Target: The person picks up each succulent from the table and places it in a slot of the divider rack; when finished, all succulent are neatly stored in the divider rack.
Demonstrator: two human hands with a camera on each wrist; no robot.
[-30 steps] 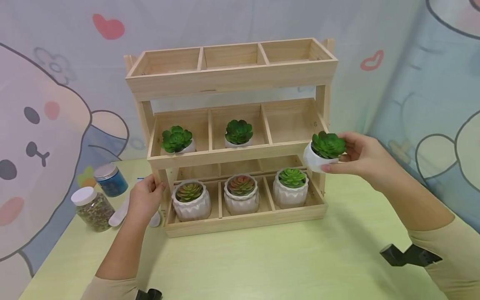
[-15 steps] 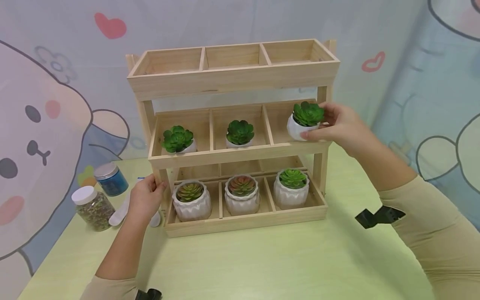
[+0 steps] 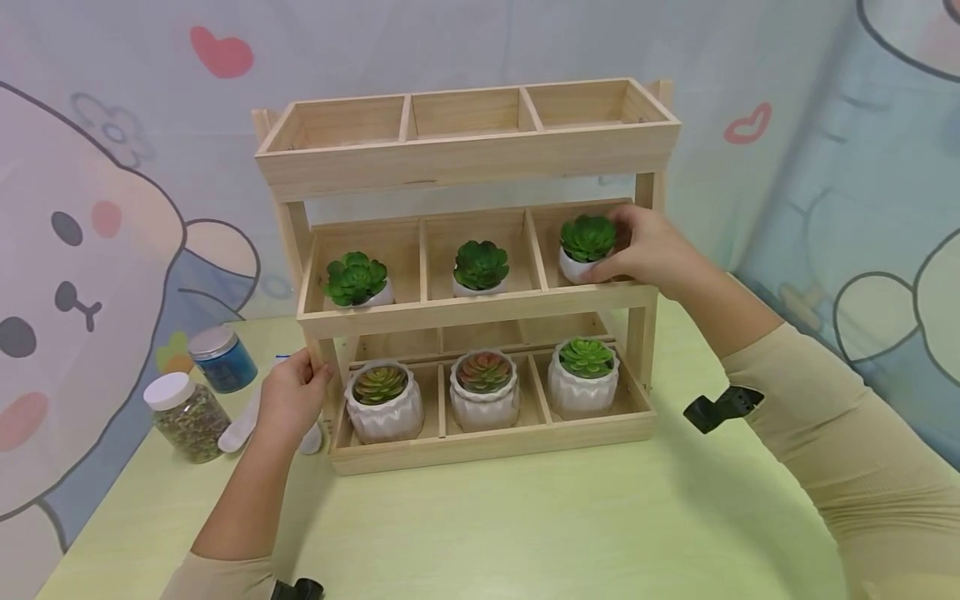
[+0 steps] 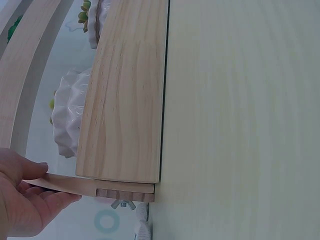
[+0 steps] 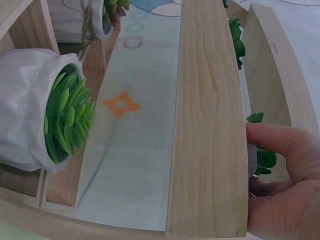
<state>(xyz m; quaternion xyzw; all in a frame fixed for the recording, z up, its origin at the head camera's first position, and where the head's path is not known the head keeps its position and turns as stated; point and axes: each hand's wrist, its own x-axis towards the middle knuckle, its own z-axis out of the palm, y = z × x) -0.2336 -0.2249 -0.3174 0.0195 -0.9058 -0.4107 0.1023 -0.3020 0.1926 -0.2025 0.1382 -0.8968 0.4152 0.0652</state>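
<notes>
My right hand (image 3: pixel 645 250) grips a small white pot with a dark green succulent (image 3: pixel 588 239), low inside the right compartment of the middle tier. In the right wrist view the tier's front board hides most of that pot. My left hand (image 3: pixel 291 396) pinches the left upright of the wooden three-tier rack (image 3: pixel 465 171); in the left wrist view thumb and fingers close round the upright (image 4: pixel 65 184). Two more dark green potted succulents, a left one (image 3: pixel 356 279) and a middle one (image 3: pixel 481 267), sit in the same tier.
On the bottom tier stand three larger white pots, one with a reddish succulent (image 3: pixel 483 390). Left of the rack are a jar of gravel (image 3: pixel 187 419), a blue jar (image 3: pixel 222 360) and a white scoop (image 3: pixel 240 425). A patterned cloth (image 3: pixel 750 192) hangs behind.
My right hand has carried the potted succulent from beside the rack leftward and up, then down into the middle tier's right compartment. The left hand stays on the upright.
</notes>
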